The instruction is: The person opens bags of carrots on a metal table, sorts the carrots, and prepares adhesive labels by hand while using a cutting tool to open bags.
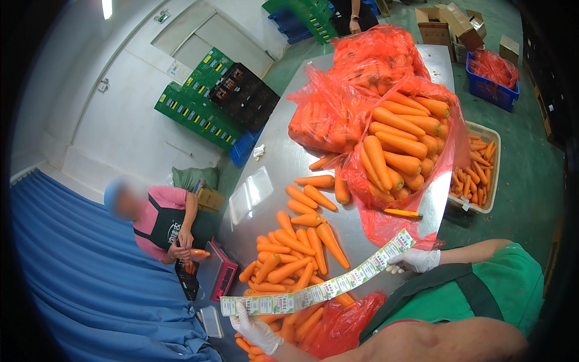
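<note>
A long strip of printed labels [319, 293] stretches between my two white-gloved hands and sags slightly in the middle. My left hand [257, 332] grips it near its left end. Close to the other end, my right hand [414, 261] pinches it with the fingers. Beneath and behind the strip lies a pile of loose carrots [282, 258] on the steel table [307, 68]. An open red plastic bag [362, 178] full of carrots stands beyond my right hand. An orange utility knife [402, 213] rests on the bag's spread edge.
A co-worker [165, 226] holds carrots beside a red-edged scale [225, 276]. More red bags [375, 50] of carrots fill the table's far end. A white crate [493, 181] of carrots and a blue bin [491, 92] stand at right. Another person [355, 18] stands at the back.
</note>
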